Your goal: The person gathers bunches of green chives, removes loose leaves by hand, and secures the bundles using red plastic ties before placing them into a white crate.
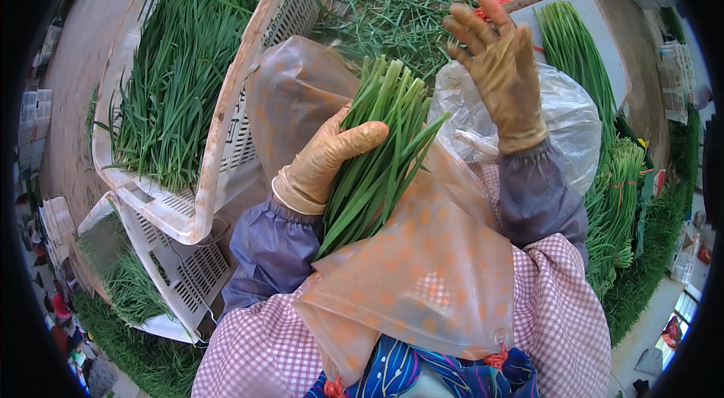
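Curling around a thick bunch of flat green leafy stalks [381, 179], the tan rubber-gloved left hand [324, 157] holds it over the lap, thumb across the front. The tan rubber-gloved right hand [501, 74], fingers loosely spread, is raised near a crumpled clear plastic bag [569, 115]; below spreads a smooth, translucent, orange-dotted plastic apron [430, 277].

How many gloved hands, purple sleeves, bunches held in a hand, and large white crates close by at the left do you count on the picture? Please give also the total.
Gloved hands (left hand, right hand): 2
Purple sleeves: 2
Held bunch of greens: 1
Large white crates: 2
Total: 7
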A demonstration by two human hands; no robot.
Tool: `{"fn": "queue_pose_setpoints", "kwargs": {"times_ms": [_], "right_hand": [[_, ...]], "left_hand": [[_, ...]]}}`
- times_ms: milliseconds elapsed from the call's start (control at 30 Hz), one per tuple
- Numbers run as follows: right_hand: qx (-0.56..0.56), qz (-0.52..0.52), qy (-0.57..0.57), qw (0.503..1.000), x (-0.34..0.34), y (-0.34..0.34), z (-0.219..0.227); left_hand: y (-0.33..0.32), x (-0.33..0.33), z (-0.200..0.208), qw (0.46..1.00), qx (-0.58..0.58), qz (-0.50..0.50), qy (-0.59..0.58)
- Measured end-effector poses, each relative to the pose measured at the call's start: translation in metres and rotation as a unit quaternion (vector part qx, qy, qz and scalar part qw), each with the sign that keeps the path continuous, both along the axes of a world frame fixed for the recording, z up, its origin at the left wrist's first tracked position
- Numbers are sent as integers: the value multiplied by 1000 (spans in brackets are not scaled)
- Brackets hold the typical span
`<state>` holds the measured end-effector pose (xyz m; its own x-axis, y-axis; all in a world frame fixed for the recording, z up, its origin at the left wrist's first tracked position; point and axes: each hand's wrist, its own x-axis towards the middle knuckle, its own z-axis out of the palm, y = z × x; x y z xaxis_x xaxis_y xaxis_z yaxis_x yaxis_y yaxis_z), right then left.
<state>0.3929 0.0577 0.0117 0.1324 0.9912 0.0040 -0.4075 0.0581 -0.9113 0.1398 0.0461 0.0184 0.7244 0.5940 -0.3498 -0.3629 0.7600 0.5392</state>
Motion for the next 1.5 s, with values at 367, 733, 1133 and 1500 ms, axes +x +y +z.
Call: {"fn": "queue_pose_setpoints", "kwargs": {"times_ms": [367,733,1133,1500], "right_hand": [[-44,124,99,986,-90,-15,11],[36,-279,-92,955,90,71,46],[115,-249,-181,944,-10,33,68],[168,-95,-177,965,22,-24,42]], "left_hand": [[17,2,12,978,-11,-189,85],[46,-35,66,924,138,-251,252],[57,101,63,882,445,57,147],[54,159,56,944,291,146,58]]}}
